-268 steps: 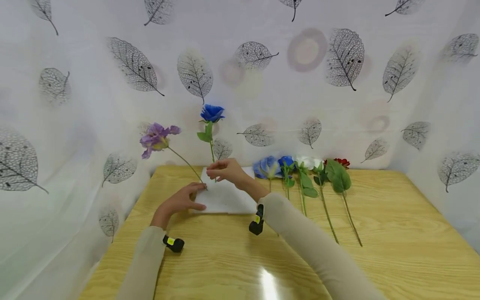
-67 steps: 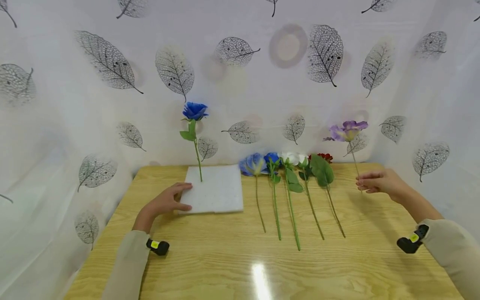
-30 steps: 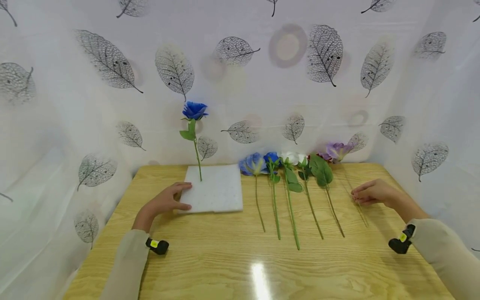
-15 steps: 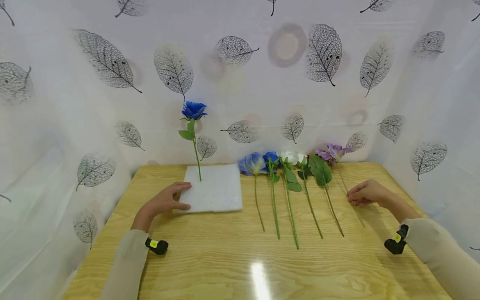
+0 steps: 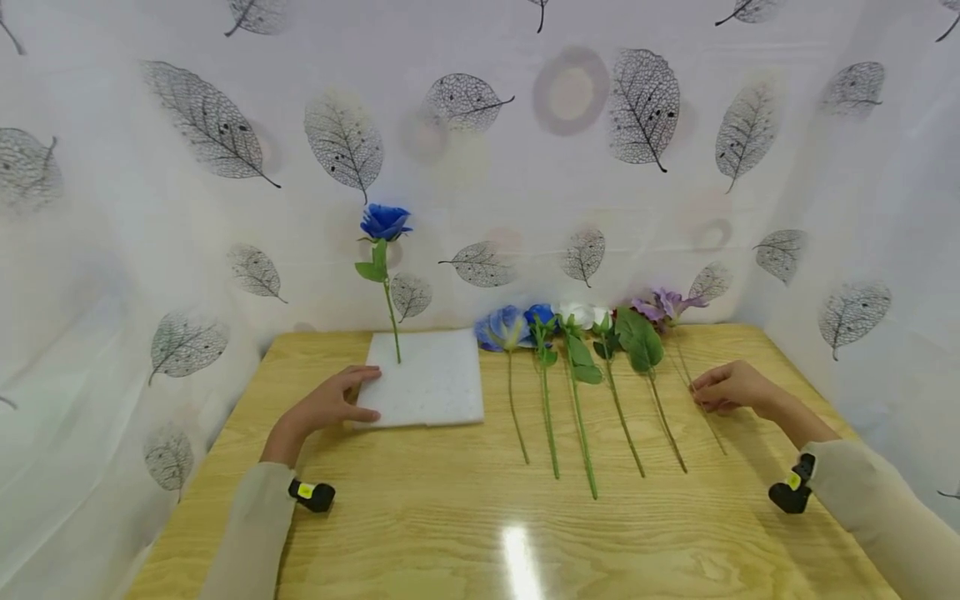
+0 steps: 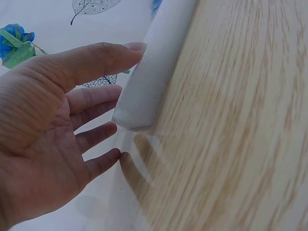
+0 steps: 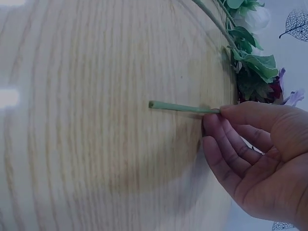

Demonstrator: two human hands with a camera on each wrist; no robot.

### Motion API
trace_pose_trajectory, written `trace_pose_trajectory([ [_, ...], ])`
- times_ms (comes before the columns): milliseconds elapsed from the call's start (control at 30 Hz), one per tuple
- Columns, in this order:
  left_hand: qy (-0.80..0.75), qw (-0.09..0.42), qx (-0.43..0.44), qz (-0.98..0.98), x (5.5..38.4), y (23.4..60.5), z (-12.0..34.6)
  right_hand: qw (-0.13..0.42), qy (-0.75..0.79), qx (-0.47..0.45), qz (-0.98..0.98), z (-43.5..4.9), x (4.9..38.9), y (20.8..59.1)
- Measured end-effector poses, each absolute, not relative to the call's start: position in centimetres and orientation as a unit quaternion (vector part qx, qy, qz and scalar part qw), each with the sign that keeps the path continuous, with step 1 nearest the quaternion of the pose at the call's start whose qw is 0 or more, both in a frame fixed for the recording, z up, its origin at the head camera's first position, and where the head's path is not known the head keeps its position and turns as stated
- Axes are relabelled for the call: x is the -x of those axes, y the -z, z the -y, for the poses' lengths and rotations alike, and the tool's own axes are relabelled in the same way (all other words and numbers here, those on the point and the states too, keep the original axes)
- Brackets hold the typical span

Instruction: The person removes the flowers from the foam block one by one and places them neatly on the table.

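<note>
A blue rose (image 5: 386, 222) stands upright in a white foam block (image 5: 438, 387) at the table's left. Beside the block's left edge is my left hand (image 5: 322, 407), its thumb and fingertips touching the foam with the fingers fairly straight. Far right, my right hand (image 5: 735, 389) pinches the thin stem of a purple flower (image 5: 670, 305) between thumb and fingers. That stem slants low over the table, its bloom at the back edge. The right wrist view shows the cut end of the green stem (image 7: 178, 107) sticking out past my fingertips.
Between block and right hand several flowers lie side by side, heads at the back: a pale blue flower (image 5: 504, 327), a blue rose (image 5: 540, 315), white roses (image 5: 577, 315) and a stem with a broad green leaf (image 5: 639, 340). A leaf-print curtain (image 5: 480, 167) closes off the back.
The purple flower has gone from the foam block to the far right, where my right hand has lowered it and shifted slightly left. The blue rose stays in the foam; my left hand keeps its place.
</note>
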State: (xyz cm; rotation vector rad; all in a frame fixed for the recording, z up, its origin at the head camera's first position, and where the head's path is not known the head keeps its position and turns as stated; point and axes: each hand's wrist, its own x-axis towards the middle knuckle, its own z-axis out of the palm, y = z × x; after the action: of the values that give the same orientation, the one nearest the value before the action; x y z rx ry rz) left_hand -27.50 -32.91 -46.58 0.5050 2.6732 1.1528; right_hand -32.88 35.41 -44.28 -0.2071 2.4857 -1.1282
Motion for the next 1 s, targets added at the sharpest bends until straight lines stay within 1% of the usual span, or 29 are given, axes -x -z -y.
trace_pose_trajectory([
  [200,-0.384,0.088,-0.168,-0.904,27.4,46.6,33.1,0.177,0.400,0.095,-0.894,-35.3,32.8,44.8],
  [567,-0.386,0.087,-0.168,-0.903,27.5,47.0,33.2,0.155,0.403,0.111,-0.895,-35.4,32.6,45.6],
  [1000,-0.387,0.089,-0.167,-0.903,27.6,46.8,33.0,0.155,0.411,0.109,-0.892,-35.1,32.4,45.5],
])
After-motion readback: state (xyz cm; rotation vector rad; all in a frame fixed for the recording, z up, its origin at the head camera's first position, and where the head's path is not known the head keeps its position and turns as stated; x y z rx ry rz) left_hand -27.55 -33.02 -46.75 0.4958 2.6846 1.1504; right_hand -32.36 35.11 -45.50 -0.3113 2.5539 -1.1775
